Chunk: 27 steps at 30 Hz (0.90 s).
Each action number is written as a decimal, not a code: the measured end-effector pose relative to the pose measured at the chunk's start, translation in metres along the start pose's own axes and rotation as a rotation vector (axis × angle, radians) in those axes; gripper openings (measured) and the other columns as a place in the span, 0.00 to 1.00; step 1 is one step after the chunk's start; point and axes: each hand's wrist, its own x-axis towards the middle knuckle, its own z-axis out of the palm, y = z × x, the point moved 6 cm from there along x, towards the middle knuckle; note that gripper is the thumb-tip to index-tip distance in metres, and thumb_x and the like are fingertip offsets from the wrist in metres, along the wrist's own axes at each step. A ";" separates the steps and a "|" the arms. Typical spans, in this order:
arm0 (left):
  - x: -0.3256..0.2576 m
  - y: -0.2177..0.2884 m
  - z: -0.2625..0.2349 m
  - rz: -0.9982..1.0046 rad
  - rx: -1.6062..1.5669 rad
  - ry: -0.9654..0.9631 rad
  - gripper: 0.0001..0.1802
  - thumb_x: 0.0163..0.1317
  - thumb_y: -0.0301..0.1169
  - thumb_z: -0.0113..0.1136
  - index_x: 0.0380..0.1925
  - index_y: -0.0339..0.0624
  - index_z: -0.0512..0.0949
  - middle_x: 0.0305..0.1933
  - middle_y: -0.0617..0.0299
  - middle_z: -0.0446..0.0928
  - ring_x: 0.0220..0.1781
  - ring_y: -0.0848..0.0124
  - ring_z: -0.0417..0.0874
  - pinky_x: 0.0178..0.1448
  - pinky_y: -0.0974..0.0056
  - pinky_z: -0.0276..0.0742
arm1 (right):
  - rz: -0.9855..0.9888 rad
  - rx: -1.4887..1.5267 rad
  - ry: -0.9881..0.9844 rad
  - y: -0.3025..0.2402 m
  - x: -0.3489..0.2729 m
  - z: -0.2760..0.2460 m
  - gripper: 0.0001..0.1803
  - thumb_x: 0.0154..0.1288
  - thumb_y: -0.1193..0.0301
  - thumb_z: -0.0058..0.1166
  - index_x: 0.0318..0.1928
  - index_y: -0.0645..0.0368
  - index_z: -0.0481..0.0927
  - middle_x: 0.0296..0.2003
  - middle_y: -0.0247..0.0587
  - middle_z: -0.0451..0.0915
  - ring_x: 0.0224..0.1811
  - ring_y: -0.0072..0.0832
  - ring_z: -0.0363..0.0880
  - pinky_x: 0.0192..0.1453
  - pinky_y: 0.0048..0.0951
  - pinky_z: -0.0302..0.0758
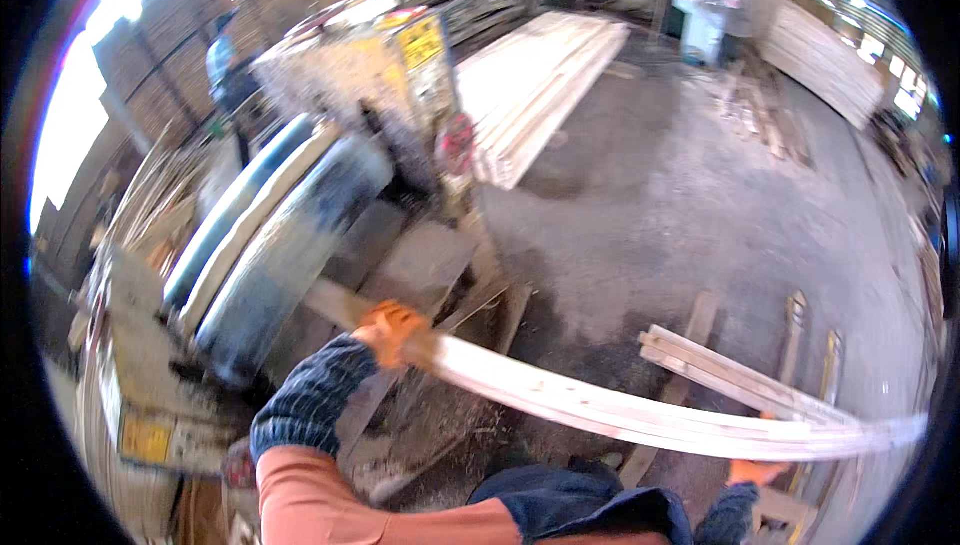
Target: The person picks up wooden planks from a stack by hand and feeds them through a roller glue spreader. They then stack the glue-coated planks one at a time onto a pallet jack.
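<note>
A long pale wooden board [580, 407] runs from the woodworking machine [300, 215] on the left out to the far right. My left hand [390, 333], in an orange glove, is wrapped round the board close to the machine. Farther along it, my right hand [757, 470], also orange-gloved, supports the board from below, with its fingers wrapped round the edge and partly hidden behind the wood. The board's left end lies near the machine's blue-grey curved housing. Whether it goes inside cannot be made out.
Shorter boards [735, 375] lie low on the right, over strips on the floor. A large stack of pale planks [545, 85] stands ahead. Another person [222, 60] is behind the machine at the upper left. Wood scraps [770, 120] lie farther right.
</note>
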 end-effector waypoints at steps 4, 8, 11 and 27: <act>-0.014 -0.061 0.008 -0.216 -0.022 -0.375 0.42 0.40 0.44 0.77 0.59 0.47 0.75 0.65 0.52 0.77 0.70 0.54 0.74 0.76 0.48 0.65 | 0.235 0.399 0.093 0.093 -0.059 0.006 0.37 0.66 0.33 0.51 0.60 0.48 0.80 0.50 0.43 0.86 0.52 0.43 0.84 0.61 0.51 0.82; 0.039 0.020 -0.011 0.029 -0.101 -0.736 0.45 0.36 0.59 0.78 0.52 0.40 0.83 0.51 0.44 0.85 0.53 0.47 0.86 0.56 0.49 0.82 | 0.301 0.526 0.005 0.124 -0.111 0.049 0.44 0.65 0.24 0.41 0.60 0.46 0.81 0.53 0.46 0.85 0.56 0.46 0.83 0.70 0.53 0.75; 0.087 0.131 -0.020 0.183 -0.334 -0.602 0.46 0.45 0.67 0.72 0.54 0.40 0.80 0.49 0.46 0.84 0.53 0.49 0.85 0.58 0.50 0.81 | 0.459 0.563 -0.081 0.164 -0.141 0.051 0.51 0.63 0.21 0.39 0.72 0.45 0.72 0.70 0.46 0.74 0.71 0.47 0.71 0.79 0.52 0.65; 0.092 0.180 0.001 0.131 -0.263 -0.385 0.58 0.35 0.60 0.78 0.67 0.42 0.71 0.63 0.49 0.78 0.68 0.51 0.76 0.75 0.50 0.65 | -0.403 -1.618 -1.128 0.018 -0.150 0.131 0.55 0.56 0.45 0.71 0.81 0.38 0.57 0.76 0.45 0.64 0.79 0.44 0.62 0.82 0.50 0.55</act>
